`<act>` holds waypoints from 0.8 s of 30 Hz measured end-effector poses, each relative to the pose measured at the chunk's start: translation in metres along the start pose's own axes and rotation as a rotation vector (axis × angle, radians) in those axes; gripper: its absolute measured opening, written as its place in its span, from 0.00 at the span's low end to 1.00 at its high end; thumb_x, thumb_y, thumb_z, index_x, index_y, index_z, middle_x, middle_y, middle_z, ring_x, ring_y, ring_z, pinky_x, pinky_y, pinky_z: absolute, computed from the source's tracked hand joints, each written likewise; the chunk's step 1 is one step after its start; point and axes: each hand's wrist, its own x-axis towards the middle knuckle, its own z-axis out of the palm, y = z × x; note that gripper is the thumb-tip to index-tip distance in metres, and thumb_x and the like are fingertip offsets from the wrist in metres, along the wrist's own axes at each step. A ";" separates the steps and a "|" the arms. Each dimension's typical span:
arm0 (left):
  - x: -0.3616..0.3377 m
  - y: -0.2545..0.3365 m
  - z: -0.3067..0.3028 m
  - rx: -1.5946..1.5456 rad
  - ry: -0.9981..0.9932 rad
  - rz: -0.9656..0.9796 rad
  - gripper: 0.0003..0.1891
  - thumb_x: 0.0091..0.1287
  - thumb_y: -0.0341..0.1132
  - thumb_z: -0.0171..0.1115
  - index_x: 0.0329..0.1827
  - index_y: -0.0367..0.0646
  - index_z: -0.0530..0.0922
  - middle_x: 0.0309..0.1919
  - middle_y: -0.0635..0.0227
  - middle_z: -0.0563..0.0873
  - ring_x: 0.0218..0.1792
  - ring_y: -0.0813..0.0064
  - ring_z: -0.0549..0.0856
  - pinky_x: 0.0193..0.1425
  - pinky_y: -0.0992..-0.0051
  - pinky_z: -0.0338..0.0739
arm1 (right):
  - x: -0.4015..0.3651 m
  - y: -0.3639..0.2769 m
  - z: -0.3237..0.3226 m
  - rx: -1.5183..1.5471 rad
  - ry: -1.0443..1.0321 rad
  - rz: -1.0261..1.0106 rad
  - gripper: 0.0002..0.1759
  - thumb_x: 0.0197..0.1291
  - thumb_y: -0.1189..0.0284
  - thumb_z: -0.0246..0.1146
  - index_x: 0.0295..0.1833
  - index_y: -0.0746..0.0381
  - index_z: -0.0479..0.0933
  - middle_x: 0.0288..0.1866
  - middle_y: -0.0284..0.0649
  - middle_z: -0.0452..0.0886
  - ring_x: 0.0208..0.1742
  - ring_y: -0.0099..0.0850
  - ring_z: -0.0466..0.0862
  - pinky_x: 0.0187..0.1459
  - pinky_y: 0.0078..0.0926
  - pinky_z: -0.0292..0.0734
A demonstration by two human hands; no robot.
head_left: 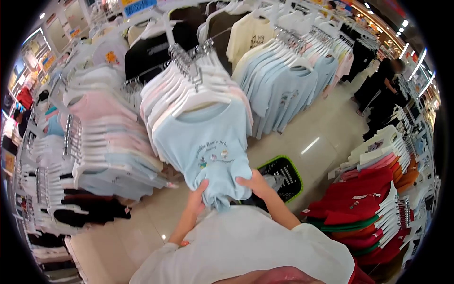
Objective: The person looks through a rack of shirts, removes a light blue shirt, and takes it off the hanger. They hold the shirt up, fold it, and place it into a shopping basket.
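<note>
A light blue T-shirt (208, 130) with small printed lettering and pictures on its chest hangs at the front of a rack on a white hanger (201, 100). My left hand (197, 195) grips its lower left side, thumb on top of the cloth. On the lower right side, my right hand (254, 183) pinches the cloth the same way. Between the hands the lower part of the shirt is bunched up and drawn toward me. The fingertips under the fabric are hidden.
More light blue shirts (283, 90) hang to the right, pink ones (101, 106) to the left. A black basket with a green rim (301, 182) stands on the floor beyond my right arm. Red garments (357, 201) hang at lower right. A person in black (378, 85) stands farther off.
</note>
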 end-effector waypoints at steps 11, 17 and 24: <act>0.000 -0.004 -0.027 -0.150 0.061 -0.012 0.32 0.68 0.24 0.63 0.74 0.35 0.60 0.67 0.52 0.74 0.63 0.54 0.80 0.67 0.54 0.79 | 0.008 0.029 -0.017 0.445 0.121 0.085 0.28 0.68 0.65 0.66 0.68 0.67 0.70 0.61 0.42 0.81 0.58 0.33 0.83 0.59 0.35 0.80; -0.002 -0.008 -0.035 -0.226 0.046 -0.154 0.33 0.65 0.24 0.66 0.72 0.32 0.63 0.63 0.49 0.78 0.62 0.54 0.81 0.67 0.56 0.78 | 0.007 0.022 -0.016 0.520 0.033 0.247 0.42 0.69 0.44 0.58 0.76 0.63 0.62 0.72 0.46 0.73 0.69 0.40 0.76 0.70 0.42 0.72; -0.015 0.003 -0.014 -0.317 0.021 -0.098 0.33 0.65 0.32 0.64 0.73 0.33 0.64 0.66 0.50 0.76 0.65 0.51 0.78 0.71 0.54 0.73 | -0.002 0.019 -0.002 0.299 0.024 0.299 0.32 0.65 0.65 0.70 0.70 0.65 0.69 0.63 0.40 0.80 0.59 0.32 0.82 0.61 0.35 0.78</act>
